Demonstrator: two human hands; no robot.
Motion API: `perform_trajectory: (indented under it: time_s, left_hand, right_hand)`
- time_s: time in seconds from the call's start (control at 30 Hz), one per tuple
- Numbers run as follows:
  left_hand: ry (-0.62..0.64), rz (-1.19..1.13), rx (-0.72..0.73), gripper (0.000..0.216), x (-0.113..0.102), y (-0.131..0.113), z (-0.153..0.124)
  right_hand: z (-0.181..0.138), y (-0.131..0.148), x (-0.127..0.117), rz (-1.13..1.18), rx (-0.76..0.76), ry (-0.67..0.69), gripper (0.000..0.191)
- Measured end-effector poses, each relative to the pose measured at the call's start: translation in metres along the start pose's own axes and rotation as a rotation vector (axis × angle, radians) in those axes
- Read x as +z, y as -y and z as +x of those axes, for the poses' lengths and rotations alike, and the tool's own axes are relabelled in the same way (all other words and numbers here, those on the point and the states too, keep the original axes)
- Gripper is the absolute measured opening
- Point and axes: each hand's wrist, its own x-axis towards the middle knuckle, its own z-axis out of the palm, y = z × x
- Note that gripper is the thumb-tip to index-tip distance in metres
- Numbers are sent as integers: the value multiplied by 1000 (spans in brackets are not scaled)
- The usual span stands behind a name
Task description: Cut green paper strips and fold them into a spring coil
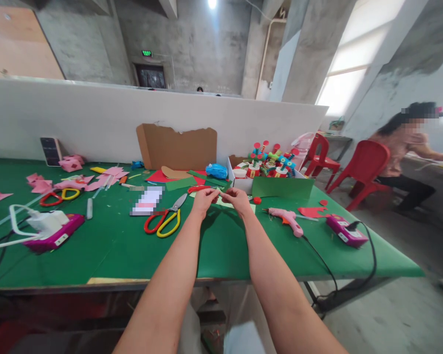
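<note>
Fingertips of my left hand (205,199) and my right hand (238,199) nearly meet above the table, both closed in a pinch. Whatever lies between them is too small to make out, though something pale shows there. Light green paper (229,202) lies just behind and beneath the hands. To the left, large scissors (169,216) with one red and one yellow handle rest with their blades toward my left hand. A red-handled tool (198,189) sits right behind that hand. On the right, a pink glue gun (287,219) lies on its side, beyond a small red cap (257,200).
A white box (241,186) of colourful spring figures (258,160) stands behind, near a blue tape dispenser (216,171). Purple power strips (55,236) with cables sit on both sides. Pink paper scraps (40,184) litter the left. A person (398,152) sits on a red chair (367,162).
</note>
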Motion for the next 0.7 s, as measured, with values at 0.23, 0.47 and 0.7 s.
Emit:
perform_trajectory:
  time_s: [0.23, 0.47, 0.7]
  left_hand:
    - [53, 29, -15, 24, -1, 0, 0]
    - [70, 100, 1, 18, -2, 1, 0]
    - [80, 190, 73, 14, -2, 0, -1]
  right_hand:
    - [3, -1, -5, -95, -45, 14, 38]
    - [5, -3, -8, -161, -79, 34, 35]
    - [5, -3, -8, -226, -112, 45, 33]
